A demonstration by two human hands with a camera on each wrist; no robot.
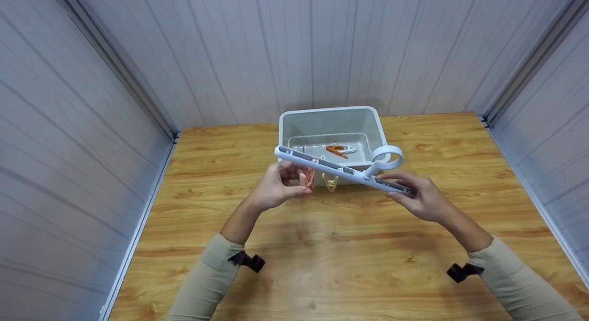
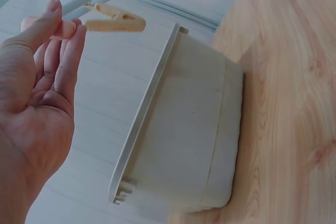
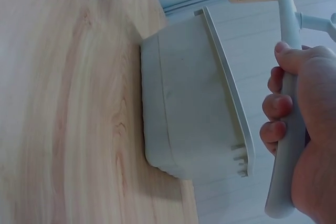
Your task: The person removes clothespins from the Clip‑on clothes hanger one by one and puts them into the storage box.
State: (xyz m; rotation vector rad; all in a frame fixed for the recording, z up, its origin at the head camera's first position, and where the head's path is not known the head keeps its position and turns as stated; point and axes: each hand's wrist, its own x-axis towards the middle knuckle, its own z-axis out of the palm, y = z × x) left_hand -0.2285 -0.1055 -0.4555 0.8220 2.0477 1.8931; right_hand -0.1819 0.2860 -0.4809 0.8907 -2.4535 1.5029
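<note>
My right hand [image 1: 421,197] grips one end of a white slotted clip hanger [image 1: 331,167], its fingers curled round the bar in the right wrist view. The bar slants in the air before the bin, with a white ring [image 1: 387,157] standing up from it. Between thumb and fingers my left hand [image 1: 278,185] pinches a pink clothespin [image 1: 307,178] right at the bar's other half. A yellow clothespin [image 1: 330,182] hangs under the bar, beside the pink one; the left wrist view shows this yellow clothespin [image 2: 116,19] side-on.
A light grey bin [image 1: 331,111] stands on the wooden table [image 1: 313,266] near the back wall. Inside it lie an orange clothespin [image 1: 337,151] and a white clothespin [image 1: 350,149]. Panelled walls [image 1: 294,49] enclose the table at the back and both sides.
</note>
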